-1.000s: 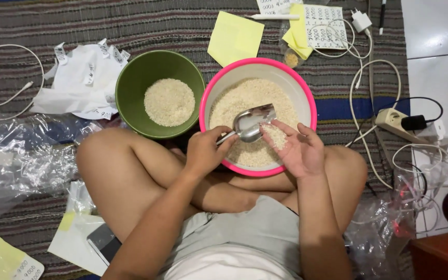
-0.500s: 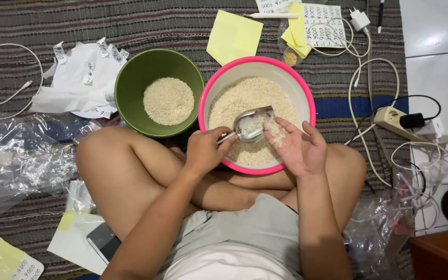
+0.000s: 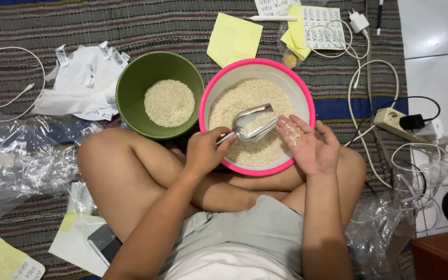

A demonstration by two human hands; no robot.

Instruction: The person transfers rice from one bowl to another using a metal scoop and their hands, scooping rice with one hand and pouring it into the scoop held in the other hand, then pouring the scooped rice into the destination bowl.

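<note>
Pink-rimmed bowl [image 3: 307, 93] of rice sits before the crossed legs. Over it, the left hand [image 3: 203, 153] grips a metal scoop [image 3: 254, 123] by its handle. Beside the scoop's mouth, the right hand [image 3: 309, 145] lies open, palm up, grains stuck on its fingers. A green bowl [image 3: 130, 93] touches the pink one's left side.

Green bowl [image 3: 130, 98] crowds the pink bowl [image 3: 307, 93] leftward; cables [image 3: 361, 83] clutter its right; striped rug [image 3: 182, 26] beyond lies open.
</note>
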